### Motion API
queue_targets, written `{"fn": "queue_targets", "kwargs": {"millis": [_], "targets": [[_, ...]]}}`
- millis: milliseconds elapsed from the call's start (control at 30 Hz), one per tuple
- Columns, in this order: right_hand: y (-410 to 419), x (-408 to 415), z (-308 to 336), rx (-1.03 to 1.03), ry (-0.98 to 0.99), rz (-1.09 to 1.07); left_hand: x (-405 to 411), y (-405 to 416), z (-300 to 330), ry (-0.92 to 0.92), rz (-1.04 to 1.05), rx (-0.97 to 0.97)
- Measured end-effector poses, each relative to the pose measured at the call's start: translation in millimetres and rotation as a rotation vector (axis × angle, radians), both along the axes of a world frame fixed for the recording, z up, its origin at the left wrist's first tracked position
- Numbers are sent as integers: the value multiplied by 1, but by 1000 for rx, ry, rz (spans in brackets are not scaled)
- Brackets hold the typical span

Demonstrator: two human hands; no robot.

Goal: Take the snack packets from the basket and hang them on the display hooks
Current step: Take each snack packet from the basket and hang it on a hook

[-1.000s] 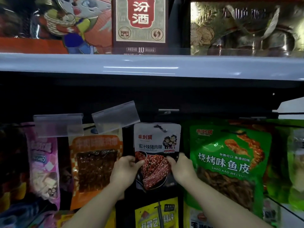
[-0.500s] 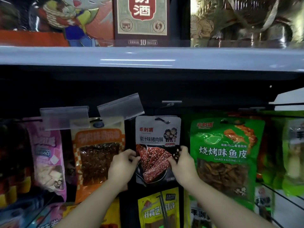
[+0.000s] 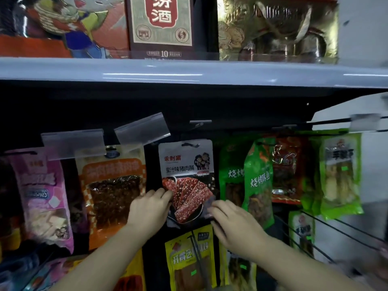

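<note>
A grey snack packet (image 3: 185, 164) with red jerky slices printed on it hangs in the middle of the display, its top hole on a hook (image 3: 190, 145). My left hand (image 3: 150, 208) pinches the packet's left edge, thumb on the front. My right hand (image 3: 233, 224) is lower, with fairly straight fingers touching the packet's bottom right corner; its thumb is hidden. The basket is out of view.
Orange (image 3: 113, 190) and pink (image 3: 42, 196) packets hang to the left, green ones (image 3: 259, 181) to the right, a yellow one (image 3: 190, 259) below. Clear price-tag flaps (image 3: 142, 131) stick out above. A grey shelf edge (image 3: 189, 73) carries boxes overhead. Bare wire hooks (image 3: 327, 234) project at right.
My right hand slid from the packet's right edge down to its bottom right corner and its fingers straightened. The left hand kept its hold. The view shifted, and the green packets at right swung.
</note>
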State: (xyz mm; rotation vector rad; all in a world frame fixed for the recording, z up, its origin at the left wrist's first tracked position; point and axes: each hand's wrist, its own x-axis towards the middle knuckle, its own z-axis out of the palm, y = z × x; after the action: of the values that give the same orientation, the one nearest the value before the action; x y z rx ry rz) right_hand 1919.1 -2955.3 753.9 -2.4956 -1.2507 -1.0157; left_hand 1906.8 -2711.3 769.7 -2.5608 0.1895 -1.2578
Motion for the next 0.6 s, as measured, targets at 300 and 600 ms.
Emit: {"fn": "queue_targets", "kwargs": {"millis": [300, 600], "targets": [[-113, 31, -2, -97, -261, -231, -2, -40, -8, 37, -30, 181], [-163, 81, 13, -95, 64, -554, 15, -111, -7, 113, 12, 130]]}}
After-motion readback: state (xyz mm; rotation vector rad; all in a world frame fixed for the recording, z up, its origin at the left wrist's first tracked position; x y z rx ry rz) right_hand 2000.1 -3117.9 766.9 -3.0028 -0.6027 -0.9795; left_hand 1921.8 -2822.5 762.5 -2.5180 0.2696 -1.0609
